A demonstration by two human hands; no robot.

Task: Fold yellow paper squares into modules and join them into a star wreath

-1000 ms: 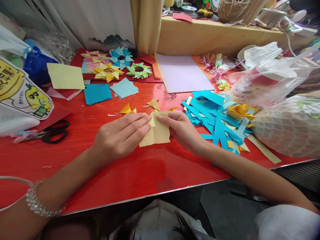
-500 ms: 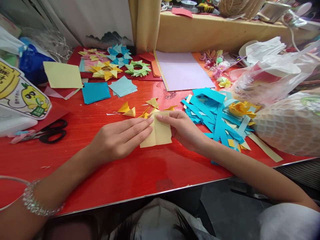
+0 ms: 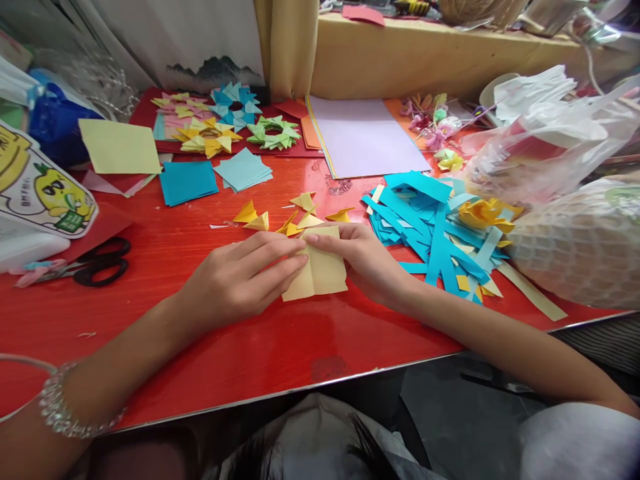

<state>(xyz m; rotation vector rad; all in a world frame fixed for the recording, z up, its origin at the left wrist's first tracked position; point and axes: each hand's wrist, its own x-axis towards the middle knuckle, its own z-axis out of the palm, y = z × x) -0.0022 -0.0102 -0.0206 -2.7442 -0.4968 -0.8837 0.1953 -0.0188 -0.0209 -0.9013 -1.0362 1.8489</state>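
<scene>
A small square of pale yellow paper (image 3: 323, 270), creased down its middle, is held between both hands just above the red table. My left hand (image 3: 250, 273) is closed on its left side, with the fingertips over the upper left part of the sheet. On the right, my right hand (image 3: 365, 257) pinches the upper edge, thumb on top and fingers behind. What the left fingertips cover is hidden. Just beyond the hands lie several folded yellow paper pieces, among them an orange-yellow one (image 3: 245, 212) and a paler one (image 3: 303, 201).
Blue paper strips (image 3: 440, 233) pile up at the right. Black-handled scissors (image 3: 103, 263) lie at the left. Behind are blue paper squares (image 3: 189, 183), light blue squares (image 3: 245, 169), a green folded ring (image 3: 273, 133) and lilac sheets (image 3: 367, 137). A netted bag (image 3: 580, 247) bounds the right side.
The left fingers have shifted slightly over the sheet, and the flap visible under them earlier is now covered. The right hand keeps its pinch. The whole view has shifted a little.
</scene>
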